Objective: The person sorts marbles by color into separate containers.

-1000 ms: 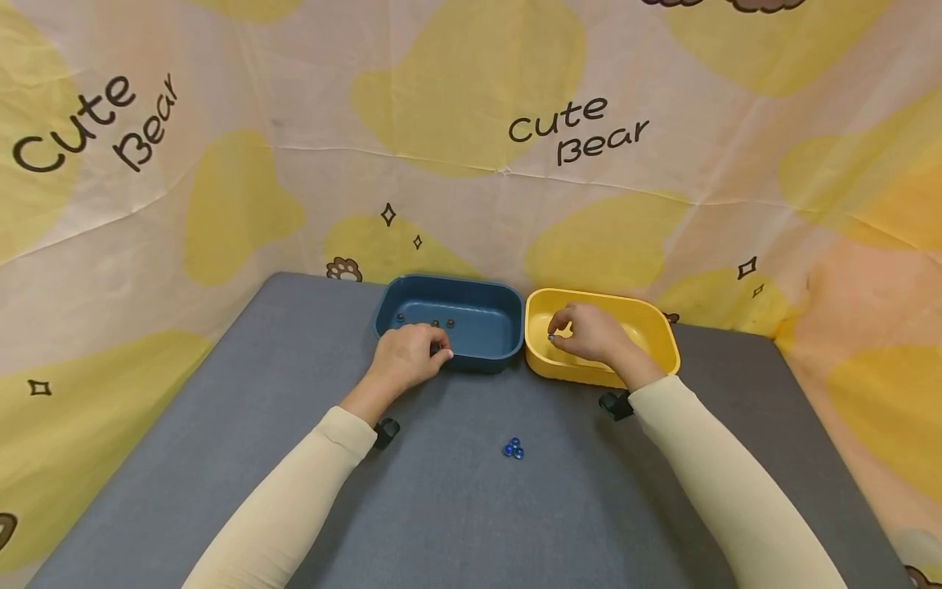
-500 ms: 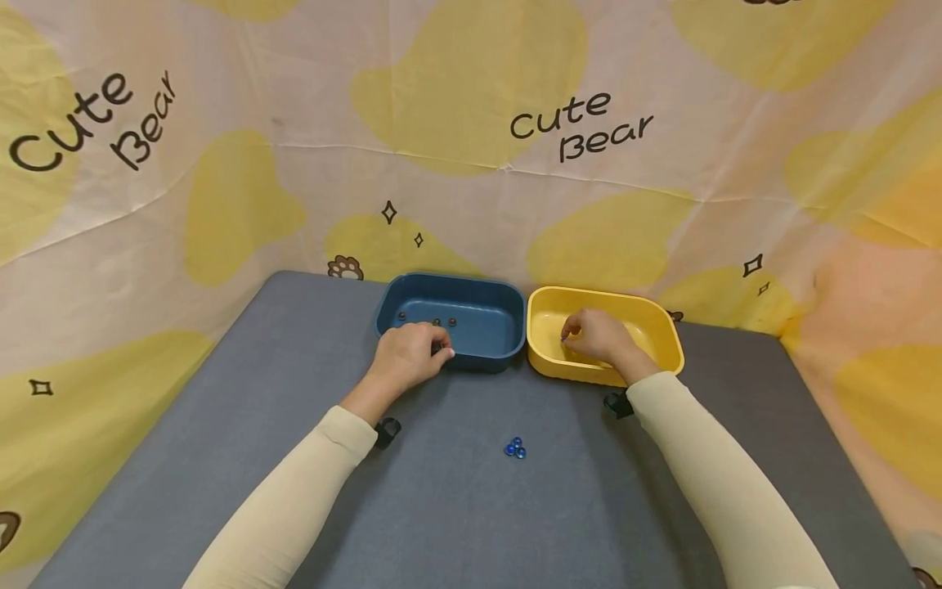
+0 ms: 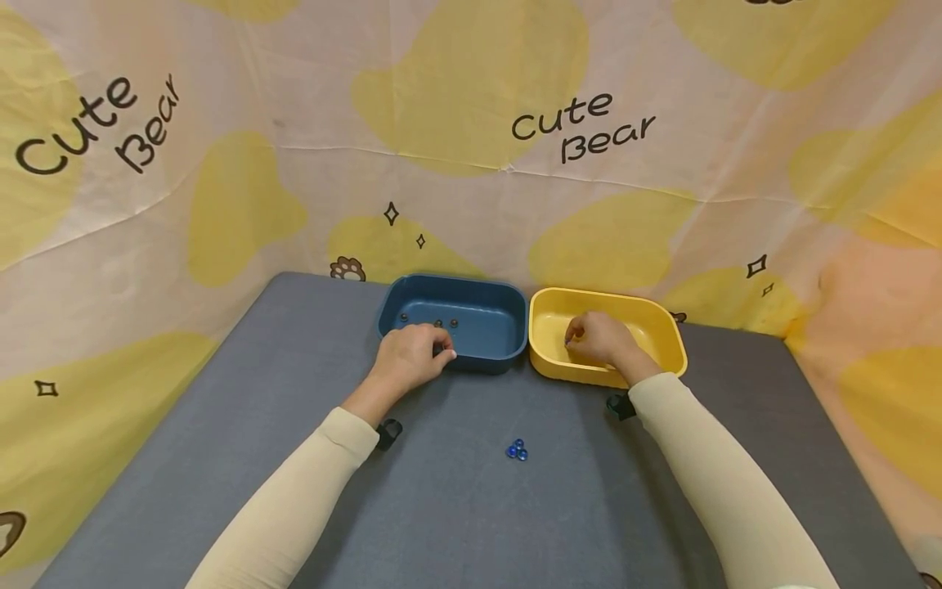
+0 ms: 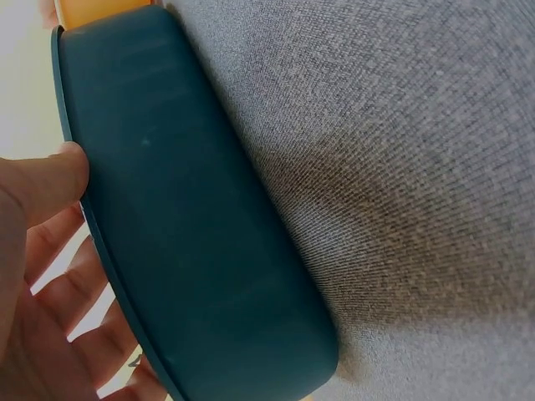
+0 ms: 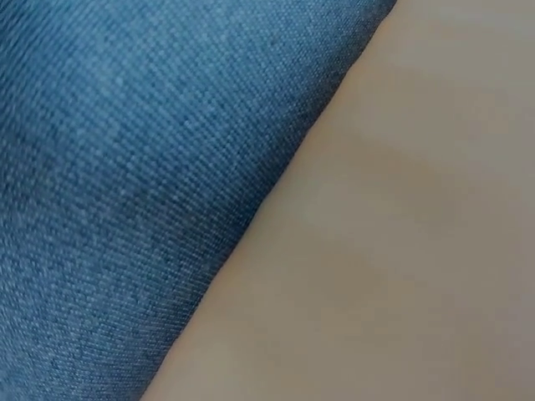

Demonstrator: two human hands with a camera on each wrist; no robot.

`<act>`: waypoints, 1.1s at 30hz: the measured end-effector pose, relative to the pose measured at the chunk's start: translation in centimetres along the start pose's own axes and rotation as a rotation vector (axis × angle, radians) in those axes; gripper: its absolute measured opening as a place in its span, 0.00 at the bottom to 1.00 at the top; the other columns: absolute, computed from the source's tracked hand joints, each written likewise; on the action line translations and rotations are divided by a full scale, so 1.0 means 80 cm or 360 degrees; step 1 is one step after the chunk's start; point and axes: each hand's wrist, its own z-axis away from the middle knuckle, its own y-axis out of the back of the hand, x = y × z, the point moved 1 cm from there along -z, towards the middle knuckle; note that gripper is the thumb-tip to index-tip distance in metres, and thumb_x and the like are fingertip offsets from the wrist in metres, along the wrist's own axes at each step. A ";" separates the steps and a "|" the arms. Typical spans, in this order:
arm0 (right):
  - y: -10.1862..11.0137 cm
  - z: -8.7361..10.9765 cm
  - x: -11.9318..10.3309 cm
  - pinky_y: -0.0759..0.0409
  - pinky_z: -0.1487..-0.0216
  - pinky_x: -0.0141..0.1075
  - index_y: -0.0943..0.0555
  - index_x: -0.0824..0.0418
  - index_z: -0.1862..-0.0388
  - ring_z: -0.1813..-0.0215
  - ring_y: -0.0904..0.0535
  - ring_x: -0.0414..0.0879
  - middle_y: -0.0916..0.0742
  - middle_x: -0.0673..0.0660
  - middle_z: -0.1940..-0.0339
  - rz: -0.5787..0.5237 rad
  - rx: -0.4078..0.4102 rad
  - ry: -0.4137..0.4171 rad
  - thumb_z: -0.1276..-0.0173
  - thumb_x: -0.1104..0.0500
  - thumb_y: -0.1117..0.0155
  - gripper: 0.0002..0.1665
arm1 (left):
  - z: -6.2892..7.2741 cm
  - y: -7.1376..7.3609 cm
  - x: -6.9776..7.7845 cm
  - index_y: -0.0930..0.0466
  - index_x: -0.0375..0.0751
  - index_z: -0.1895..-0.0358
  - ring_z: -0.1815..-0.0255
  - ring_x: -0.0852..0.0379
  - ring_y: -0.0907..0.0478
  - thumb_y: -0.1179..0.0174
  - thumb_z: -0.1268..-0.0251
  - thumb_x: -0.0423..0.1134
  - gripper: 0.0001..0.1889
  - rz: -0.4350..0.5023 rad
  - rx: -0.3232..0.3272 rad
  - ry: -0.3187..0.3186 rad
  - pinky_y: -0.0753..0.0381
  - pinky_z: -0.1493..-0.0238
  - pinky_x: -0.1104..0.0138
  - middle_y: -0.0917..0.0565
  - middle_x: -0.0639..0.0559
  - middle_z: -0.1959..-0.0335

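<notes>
My left hand [image 3: 408, 356] grips the near rim of a dark blue plastic bin [image 3: 489, 323]. In the left wrist view the thumb [image 4: 71, 171] lies against the outside of the rim, with the other fingers on the inner side. Three small brown marbles [image 3: 454, 323] show on the bin's floor. My right hand [image 3: 599, 337] reaches down into a yellow bin [image 3: 540, 356], pinching a small blue marble [image 3: 567, 342] at its fingertips, mostly hidden by them. Three blue marbles [image 3: 512, 451] sit together on the grey tabletop in front of the bins.
Both bins stand side by side near the back of the cloth-covered table [image 3: 456, 523]. A printed curtain [image 3: 456, 98] hangs behind and along the sides. The right wrist view holds only the yellow bin's wall [image 5: 376, 251] and blue-grey cloth [image 5: 125, 167].
My right hand has moved slightly right and lower into the yellow bin with the blue marble. The left hand keeps its hold on the blue bin's rim.
</notes>
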 end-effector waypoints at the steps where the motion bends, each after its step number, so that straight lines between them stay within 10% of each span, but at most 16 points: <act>1: 0.000 0.000 0.001 0.22 0.49 0.51 0.13 0.55 0.64 0.51 0.19 0.55 0.13 0.59 0.56 0.0003 0.0000 0.0004 0.40 0.57 0.36 0.08 | 0.000 0.000 0.000 0.14 0.56 0.64 0.71 0.60 0.22 0.37 0.37 0.50 0.06 0.0002 -0.0003 0.0002 0.24 0.72 0.63 0.15 0.56 0.66; 33: 0.029 0.036 -0.001 0.23 0.50 0.55 0.17 0.58 0.47 0.48 0.20 0.60 0.15 0.63 0.49 -0.0048 0.0055 0.0041 0.36 0.49 0.38 0.21 | -0.001 -0.001 0.001 0.14 0.56 0.64 0.72 0.61 0.23 0.37 0.37 0.51 0.07 -0.0009 -0.0005 0.0002 0.25 0.73 0.64 0.16 0.58 0.68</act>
